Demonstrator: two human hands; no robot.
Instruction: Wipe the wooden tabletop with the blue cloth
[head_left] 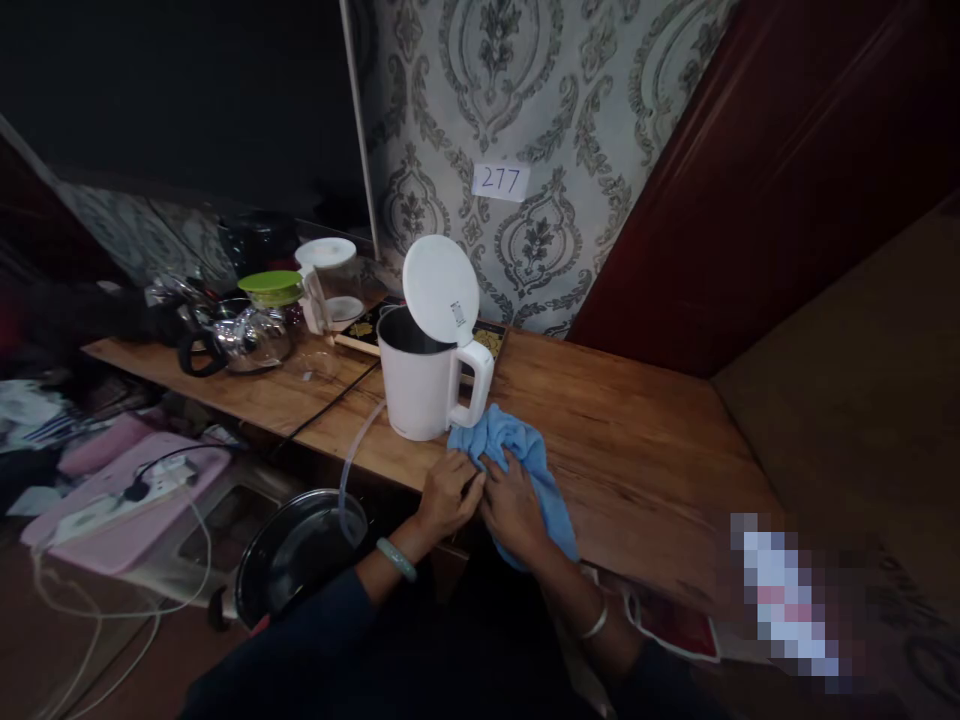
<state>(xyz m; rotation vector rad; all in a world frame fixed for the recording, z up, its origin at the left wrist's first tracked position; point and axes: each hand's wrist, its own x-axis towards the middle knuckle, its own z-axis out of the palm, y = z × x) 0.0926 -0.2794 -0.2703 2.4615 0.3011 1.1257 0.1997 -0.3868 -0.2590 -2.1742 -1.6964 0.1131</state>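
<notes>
Right hand: closed on bunched blue cloth, at front edge of wooden tabletop. Left hand: curled against same cloth; too dim to tell whether gripping. Just beyond: white kettle-type jug, upright, lid raised. Further left: clear tube, down to black pan. Progress, by judgement: cloth handling under way, cloth not yet released, lid not yet lowered.

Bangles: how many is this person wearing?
2: a pale green bangle on the wrist of the left hand, a thin silvery bangle on the forearm behind the right hand. Dark sleeves may hide more.
</notes>
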